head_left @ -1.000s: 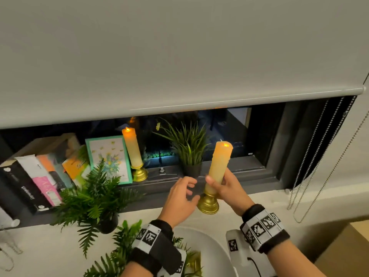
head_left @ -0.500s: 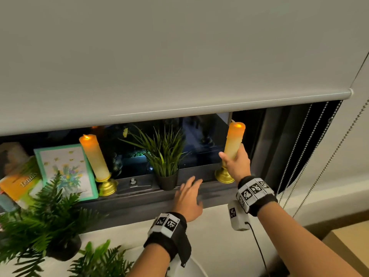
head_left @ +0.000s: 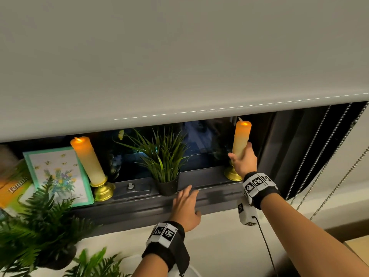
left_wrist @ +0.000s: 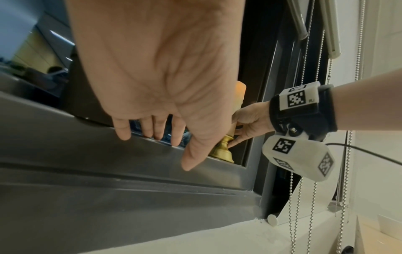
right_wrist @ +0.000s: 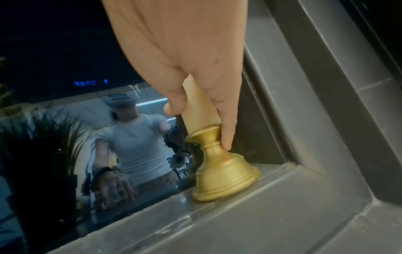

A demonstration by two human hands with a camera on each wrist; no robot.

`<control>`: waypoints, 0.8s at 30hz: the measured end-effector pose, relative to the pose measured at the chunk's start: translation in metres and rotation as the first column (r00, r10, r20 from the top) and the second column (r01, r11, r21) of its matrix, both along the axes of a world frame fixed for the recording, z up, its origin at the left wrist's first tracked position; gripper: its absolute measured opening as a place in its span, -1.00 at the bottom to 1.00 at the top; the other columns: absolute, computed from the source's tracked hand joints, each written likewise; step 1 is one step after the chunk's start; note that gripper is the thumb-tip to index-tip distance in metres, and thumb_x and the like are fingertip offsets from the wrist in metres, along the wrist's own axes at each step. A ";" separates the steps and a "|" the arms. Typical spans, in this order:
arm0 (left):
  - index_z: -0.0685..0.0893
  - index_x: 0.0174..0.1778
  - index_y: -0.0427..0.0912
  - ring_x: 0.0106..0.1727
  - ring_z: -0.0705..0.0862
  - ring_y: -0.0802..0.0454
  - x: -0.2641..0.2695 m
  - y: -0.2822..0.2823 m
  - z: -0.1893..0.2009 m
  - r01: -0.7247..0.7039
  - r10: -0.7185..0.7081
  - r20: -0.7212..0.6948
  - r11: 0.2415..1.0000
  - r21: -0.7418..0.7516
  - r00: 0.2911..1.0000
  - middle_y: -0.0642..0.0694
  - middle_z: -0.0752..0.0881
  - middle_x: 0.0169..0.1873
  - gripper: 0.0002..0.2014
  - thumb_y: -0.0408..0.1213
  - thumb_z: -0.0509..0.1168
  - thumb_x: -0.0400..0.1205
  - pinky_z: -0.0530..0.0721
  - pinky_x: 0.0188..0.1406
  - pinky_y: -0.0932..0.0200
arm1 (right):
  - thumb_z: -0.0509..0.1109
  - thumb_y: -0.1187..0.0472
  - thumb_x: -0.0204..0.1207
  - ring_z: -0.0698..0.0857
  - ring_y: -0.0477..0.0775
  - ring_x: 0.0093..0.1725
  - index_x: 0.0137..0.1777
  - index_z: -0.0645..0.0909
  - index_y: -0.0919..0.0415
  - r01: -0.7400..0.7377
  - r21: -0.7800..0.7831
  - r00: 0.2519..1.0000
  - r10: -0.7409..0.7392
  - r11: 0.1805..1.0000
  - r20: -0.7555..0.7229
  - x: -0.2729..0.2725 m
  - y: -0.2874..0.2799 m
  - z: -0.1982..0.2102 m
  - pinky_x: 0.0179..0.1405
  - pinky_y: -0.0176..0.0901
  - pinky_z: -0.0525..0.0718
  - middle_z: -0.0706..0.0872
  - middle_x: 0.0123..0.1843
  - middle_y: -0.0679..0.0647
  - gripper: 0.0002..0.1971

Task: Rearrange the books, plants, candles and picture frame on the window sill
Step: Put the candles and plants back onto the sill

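Observation:
My right hand (head_left: 242, 161) grips a cream candle (head_left: 241, 139) on a gold holder (right_wrist: 224, 173), which stands on the grey window sill (head_left: 209, 198) in its far right corner. My left hand (head_left: 186, 206) rests flat on the sill's front edge with straight fingers (left_wrist: 124, 130), just right of a grass plant in a black pot (head_left: 165, 156). Further left stand a second lit candle (head_left: 88, 159) on a gold holder, a green picture frame (head_left: 58, 172) and an orange book (head_left: 14, 190).
Two ferns (head_left: 40, 226) fill the lower left. A roller blind (head_left: 179, 56) hangs low over the window. Bead chains (head_left: 327, 162) hang at the right beside the dark window frame (right_wrist: 326, 86). The glass mirrors the room.
My right hand has carried the candle up and right from in front of the sill and set it in the right corner. My left hand let go and came down flat on the sill.

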State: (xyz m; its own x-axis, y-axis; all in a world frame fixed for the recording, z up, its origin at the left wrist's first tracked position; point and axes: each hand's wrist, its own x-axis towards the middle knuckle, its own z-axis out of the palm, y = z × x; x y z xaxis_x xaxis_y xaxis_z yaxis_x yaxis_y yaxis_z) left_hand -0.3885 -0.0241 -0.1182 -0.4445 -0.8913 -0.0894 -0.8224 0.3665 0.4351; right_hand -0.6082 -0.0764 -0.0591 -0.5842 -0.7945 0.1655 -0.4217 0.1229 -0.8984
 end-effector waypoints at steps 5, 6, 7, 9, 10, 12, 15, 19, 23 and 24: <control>0.25 0.62 -0.04 0.68 0.06 -0.07 0.013 0.000 -0.005 0.002 -0.002 -0.053 1.000 0.002 0.999 -0.02 0.06 0.68 -0.40 -0.30 0.23 0.63 0.14 0.62 -0.07 | 0.49 0.28 0.46 0.58 0.33 0.25 0.45 0.31 0.24 0.025 -0.015 1.000 -0.025 1.000 -0.016 -0.002 -0.003 -0.005 0.25 0.08 0.53 0.60 0.27 0.30 -0.40; 0.26 0.61 -0.04 0.67 0.07 -0.07 0.017 0.001 -0.005 -0.003 0.003 -0.069 1.000 0.000 0.998 -0.02 0.07 0.67 -0.41 -0.30 0.23 0.63 0.16 0.62 -0.06 | 0.50 0.27 0.46 0.58 0.33 0.25 0.45 0.31 0.24 0.026 -0.008 0.999 -0.027 1.000 -0.020 -0.002 -0.003 -0.007 0.25 0.08 0.53 0.60 0.27 0.31 -0.40; 0.29 0.59 -0.05 0.66 0.10 -0.07 0.021 0.002 -0.005 -0.009 0.008 -0.087 1.000 -0.004 0.996 -0.02 0.10 0.66 -0.42 -0.30 0.23 0.63 0.18 0.62 -0.05 | 0.50 0.26 0.46 0.58 0.34 0.26 0.44 0.32 0.24 0.027 0.012 0.999 -0.027 1.000 -0.021 -0.003 -0.003 -0.009 0.26 0.09 0.53 0.60 0.27 0.31 -0.40; 0.35 0.55 -0.08 0.63 0.19 -0.07 0.029 0.005 -0.003 -0.015 0.011 -0.136 1.000 -0.027 0.991 -0.03 0.17 0.62 -0.48 -0.30 0.24 0.64 0.25 0.59 0.01 | 0.51 0.22 0.46 0.57 0.35 0.30 0.43 0.35 0.26 0.022 0.057 0.999 -0.021 0.998 -0.025 -0.004 0.001 -0.012 0.28 0.10 0.52 0.60 0.29 0.31 -0.41; 0.39 0.52 -0.10 0.60 0.23 -0.06 0.034 0.007 -0.001 -0.013 0.006 -0.164 0.999 -0.043 0.986 -0.05 0.21 0.59 -0.51 -0.30 0.24 0.64 0.27 0.56 0.10 | 0.52 0.19 0.45 0.57 0.35 0.32 0.42 0.37 0.27 0.025 0.069 0.999 -0.022 0.997 -0.038 -0.005 0.003 -0.013 0.28 0.10 0.52 0.61 0.31 0.31 -0.41; 0.45 0.46 -0.15 0.53 0.32 -0.01 0.044 0.014 0.002 -0.018 0.005 -0.215 0.998 -0.056 0.977 -0.05 0.28 0.52 -0.57 -0.31 0.25 0.64 0.26 0.43 0.29 | 0.55 0.16 0.42 0.55 0.32 0.38 0.45 0.38 0.28 0.049 0.065 0.997 -0.045 0.997 -0.063 -0.007 0.009 -0.016 0.35 0.09 0.49 0.60 0.38 0.27 -0.36; 0.55 0.34 -0.15 0.37 0.48 0.02 0.064 0.027 0.004 -0.044 0.035 -0.276 0.999 -0.026 0.961 -0.03 0.41 0.36 -0.67 -0.33 0.27 0.64 0.39 0.31 0.30 | 0.55 0.20 0.40 0.49 0.25 0.47 0.54 0.30 0.27 0.088 0.046 0.992 -0.084 0.995 -0.091 -0.007 0.025 -0.019 0.47 0.01 0.42 0.53 0.48 0.22 -0.26; 0.66 0.16 -0.14 0.08 0.65 0.10 0.092 0.053 0.006 -0.102 0.109 -0.346 0.994 0.040 0.932 -0.05 0.63 0.15 -0.79 -0.37 0.28 0.63 0.55 -0.01 0.35 | 0.50 0.34 0.38 0.59 0.28 0.32 0.44 0.38 0.29 0.046 0.009 0.985 -0.044 0.999 -0.169 0.025 0.067 -0.029 0.35 0.03 0.52 0.59 0.33 0.28 -0.38; 0.73 0.06 -0.16 -0.11 0.67 0.17 0.124 0.082 0.011 -0.128 0.134 -0.379 0.991 0.043 0.916 -0.01 0.78 -0.02 -0.83 -0.40 0.28 0.62 0.53 -0.22 0.58 | 0.45 0.41 0.44 0.67 0.17 0.14 0.34 0.45 0.27 -0.348 0.165 0.903 0.377 0.923 -0.204 0.101 0.121 -0.056 0.06 -0.13 0.61 0.65 0.22 0.22 -0.53; 0.73 0.05 -0.16 -0.13 0.68 0.18 0.135 0.091 0.010 -0.148 0.157 -0.392 0.987 0.053 0.907 -0.01 0.78 -0.03 -0.83 -0.40 0.28 0.62 0.55 -0.21 0.57 | 0.46 0.40 0.44 0.68 0.12 0.07 0.32 0.47 0.26 -0.442 0.200 0.859 0.477 0.874 -0.186 0.121 0.133 -0.065 0.01 -0.14 0.63 0.66 0.18 0.19 -0.55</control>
State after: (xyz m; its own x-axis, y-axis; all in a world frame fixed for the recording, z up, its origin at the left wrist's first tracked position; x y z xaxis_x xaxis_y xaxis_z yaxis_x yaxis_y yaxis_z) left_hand -0.2535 0.0672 -0.1080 -0.3059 -0.9510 0.0446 -0.6282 0.2369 0.7411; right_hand -0.4871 0.0565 -0.1238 -0.1080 -0.9882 0.1086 -0.6482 -0.0128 -0.7613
